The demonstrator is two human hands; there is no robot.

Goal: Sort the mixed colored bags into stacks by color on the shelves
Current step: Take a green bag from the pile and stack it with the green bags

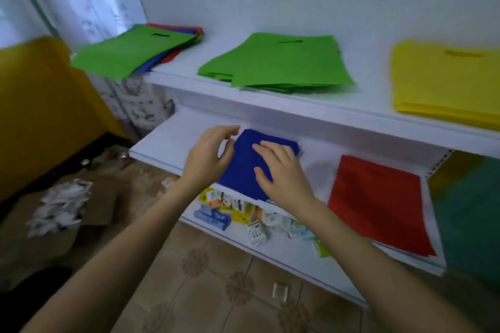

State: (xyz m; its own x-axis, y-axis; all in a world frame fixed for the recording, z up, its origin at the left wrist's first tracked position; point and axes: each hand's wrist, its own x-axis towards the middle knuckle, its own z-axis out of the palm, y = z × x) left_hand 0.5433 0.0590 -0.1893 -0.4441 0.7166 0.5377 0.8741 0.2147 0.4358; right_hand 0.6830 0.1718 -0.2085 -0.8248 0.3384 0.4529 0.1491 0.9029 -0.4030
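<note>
The left forearm (130,246) and right forearm (365,249) reach in from the near edge, converging. The left hand (209,155) is held on edge, fingers loosely curved, thumb apart. The right hand (282,174) lies palm down, fingers straight, slightly spread.

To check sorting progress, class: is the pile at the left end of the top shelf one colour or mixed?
Mixed: the pile has green on top, blue and red edges beneath.

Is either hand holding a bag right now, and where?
Right hand presses flat on the blue bags, gripping nothing. Left hand curls at their left edge; whether it pinches cannot be told.
</note>
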